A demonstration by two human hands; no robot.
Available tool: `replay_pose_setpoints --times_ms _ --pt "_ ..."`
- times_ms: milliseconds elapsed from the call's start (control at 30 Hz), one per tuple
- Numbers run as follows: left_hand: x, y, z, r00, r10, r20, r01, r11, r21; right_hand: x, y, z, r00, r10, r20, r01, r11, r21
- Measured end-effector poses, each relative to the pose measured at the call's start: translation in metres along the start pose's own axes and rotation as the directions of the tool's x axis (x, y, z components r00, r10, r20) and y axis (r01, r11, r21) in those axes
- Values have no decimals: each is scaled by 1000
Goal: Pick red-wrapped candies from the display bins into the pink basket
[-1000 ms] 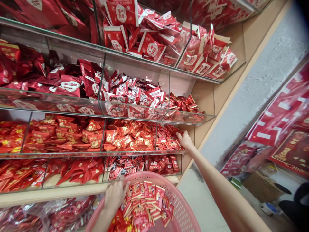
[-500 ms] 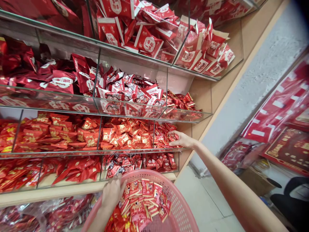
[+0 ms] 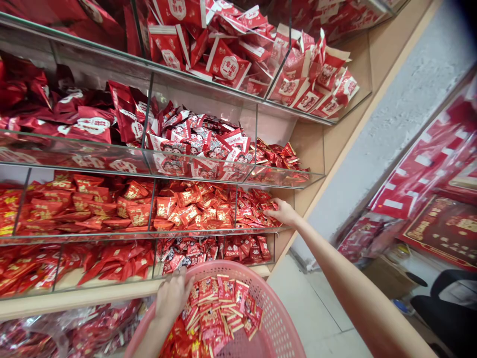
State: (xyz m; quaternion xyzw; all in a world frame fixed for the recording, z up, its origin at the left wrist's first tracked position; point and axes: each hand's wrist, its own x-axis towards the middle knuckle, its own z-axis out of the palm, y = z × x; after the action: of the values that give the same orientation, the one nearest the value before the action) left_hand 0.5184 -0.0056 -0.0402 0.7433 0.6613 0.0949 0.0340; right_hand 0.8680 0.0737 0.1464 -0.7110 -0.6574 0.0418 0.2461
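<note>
My left hand (image 3: pixel 172 297) grips the far rim of a pink perforated plastic basket (image 3: pixel 276 318) that holds a pile of small red sachets (image 3: pixel 218 313). My right hand (image 3: pixel 282 212) reaches into the rightmost bin of the third glass shelf (image 3: pixel 257 232), its fingers curled down onto the small red packets (image 3: pixel 253 209) heaped there. Whether a packet sits in its fingers is hidden.
Tiered glass shelves with dividers carry heaps of red packets in different designs (image 3: pixel 197 144). A wooden side panel (image 3: pixel 328 144) closes the shelving on the right. Grey wall, tiled floor (image 3: pixel 316 308), red decorations (image 3: pixel 428 189) and a dark chair (image 3: pixel 447 308) lie to the right.
My right hand has moved a little deeper and to the left in the bin and its fingers have curled onto the packets. The left hand stays on the basket rim.
</note>
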Motion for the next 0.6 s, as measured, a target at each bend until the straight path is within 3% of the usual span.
replay_pose_setpoints --times_ms 200,367,600 --pt "0 0 1 1000 -3 10 4 1000 -17 -3 12 19 989 129 67 -120 985 -126" --pt "-1 1 -2 1000 2 1 -2 1000 -16 1 15 32 988 153 0 -151 979 -137" --pt "0 -1 2 1000 3 -12 -3 1000 -27 3 9 16 985 145 -89 -159 973 -170"
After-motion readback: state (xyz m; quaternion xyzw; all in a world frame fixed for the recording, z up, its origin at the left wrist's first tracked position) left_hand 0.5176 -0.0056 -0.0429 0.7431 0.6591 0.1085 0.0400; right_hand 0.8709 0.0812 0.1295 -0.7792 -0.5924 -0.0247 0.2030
